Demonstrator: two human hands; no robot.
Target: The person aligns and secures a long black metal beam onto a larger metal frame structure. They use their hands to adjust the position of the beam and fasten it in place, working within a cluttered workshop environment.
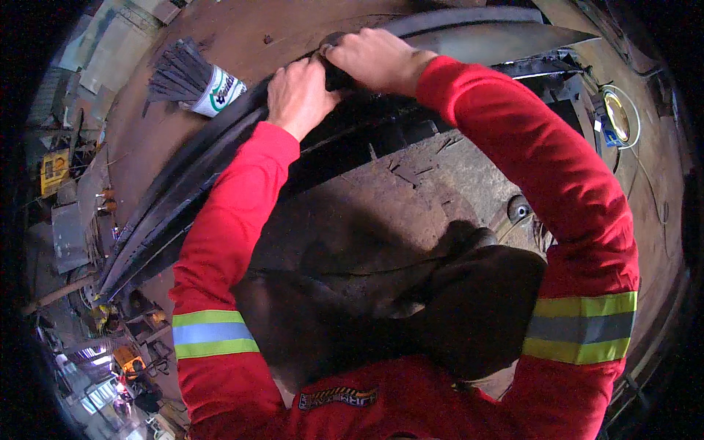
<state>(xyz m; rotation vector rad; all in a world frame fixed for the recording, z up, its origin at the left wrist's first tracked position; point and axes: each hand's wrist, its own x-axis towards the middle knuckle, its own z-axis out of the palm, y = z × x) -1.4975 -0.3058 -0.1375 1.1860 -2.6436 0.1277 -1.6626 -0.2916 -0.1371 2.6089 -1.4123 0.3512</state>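
A long black metal piece (213, 165) lies across the brown work surface (282, 23); it looks curved in this view. My left hand (299, 94) is closed over its upper edge, fingers on the far side and thumb toward me. Just right of it, my right hand (374, 60) is curled shut, its fingertips meeting a small dark part near the left fingertips. What the right fingers grip is too dark to make out. To the left of my hands, a white and green bucket (222, 94) lies tilted, with several dark flat strips (180, 75) sticking out.
A pale, pointed metal plate (506, 40) extends to the far right behind the black piece. A coil of pale cable or tape (617, 117) lies at the right. Scraps (411, 172) and a round disc (519, 210) lie below. Cluttered tools and a yellow box (53, 172) are at left.
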